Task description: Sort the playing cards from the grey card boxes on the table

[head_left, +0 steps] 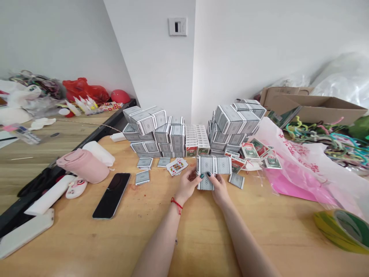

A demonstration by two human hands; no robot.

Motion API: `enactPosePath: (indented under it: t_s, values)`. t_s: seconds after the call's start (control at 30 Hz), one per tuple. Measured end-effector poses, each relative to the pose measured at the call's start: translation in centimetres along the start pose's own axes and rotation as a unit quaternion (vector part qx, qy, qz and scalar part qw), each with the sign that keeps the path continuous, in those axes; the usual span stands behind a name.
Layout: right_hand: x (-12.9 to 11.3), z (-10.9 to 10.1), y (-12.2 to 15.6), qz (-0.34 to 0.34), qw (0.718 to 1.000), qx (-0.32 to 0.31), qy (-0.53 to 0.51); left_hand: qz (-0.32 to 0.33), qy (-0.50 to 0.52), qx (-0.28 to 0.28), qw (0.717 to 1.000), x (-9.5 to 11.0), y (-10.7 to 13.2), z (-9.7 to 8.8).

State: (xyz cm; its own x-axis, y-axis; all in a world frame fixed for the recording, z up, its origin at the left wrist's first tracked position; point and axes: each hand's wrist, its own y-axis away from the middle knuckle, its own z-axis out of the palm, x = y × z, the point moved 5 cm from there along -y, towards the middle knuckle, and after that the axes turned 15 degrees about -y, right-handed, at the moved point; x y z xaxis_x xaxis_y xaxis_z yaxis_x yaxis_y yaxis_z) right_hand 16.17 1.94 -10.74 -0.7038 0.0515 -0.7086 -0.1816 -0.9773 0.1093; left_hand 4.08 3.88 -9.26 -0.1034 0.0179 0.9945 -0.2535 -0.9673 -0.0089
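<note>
Both hands meet at the middle of the wooden table (201,231). My left hand (188,184) and my right hand (219,186) are closed around a small deck of playing cards (205,182), grey patterned backs up, held from either side. Just behind it stand two more grey card packs (215,164). Face-up cards (177,166) lie to the left of my left hand. A red string sits on my left wrist.
Stacks of card boxes (155,130) (235,123) line the wall. Loose packs (142,177), a black phone (112,194), a pink pouch (83,165) lie left. A pink plastic bag (291,169), cardboard box (314,107) and tape roll (343,231) lie right.
</note>
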Motion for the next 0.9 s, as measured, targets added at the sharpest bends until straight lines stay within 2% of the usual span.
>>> enactPosePath:
  t_s: [0.1, 0.27, 0.33, 0.47, 0.57, 0.73, 0.9]
  values:
    - [0.1, 0.3, 0.0, 0.005, 1.000, -0.012, 0.005, 0.011, -0.008, 0.017, 1.000, 0.0, -0.1, 0.1]
    - [0.4, 1.5, 0.4, 0.064, 0.991, -0.102, 0.062, 0.026, -0.004, 0.105, 0.994, 0.2, -0.2, -1.0]
    - [0.3, 1.5, 0.4, 0.055, 0.989, -0.107, 0.082, 0.028, -0.003, 0.098, 0.995, 0.4, -0.1, -1.2]
    - [0.2, 0.7, 0.1, 0.009, 0.993, -0.076, 0.095, 0.027, -0.010, 0.031, 0.999, 0.6, 0.1, -0.6]
    - [0.3, 0.1, -0.1, -0.008, 0.995, -0.043, 0.093, 0.022, -0.015, 0.016, 1.000, 0.4, 0.2, -0.1]
    - [0.2, 0.0, -0.3, -0.032, 0.997, -0.009, 0.073, 0.018, -0.029, 0.045, 0.998, -0.2, 0.0, 0.0]
    - [-0.2, -0.7, -0.9, -0.035, 0.999, 0.021, -0.023, 0.019, -0.034, 0.086, 0.996, -0.4, -0.4, -1.1]
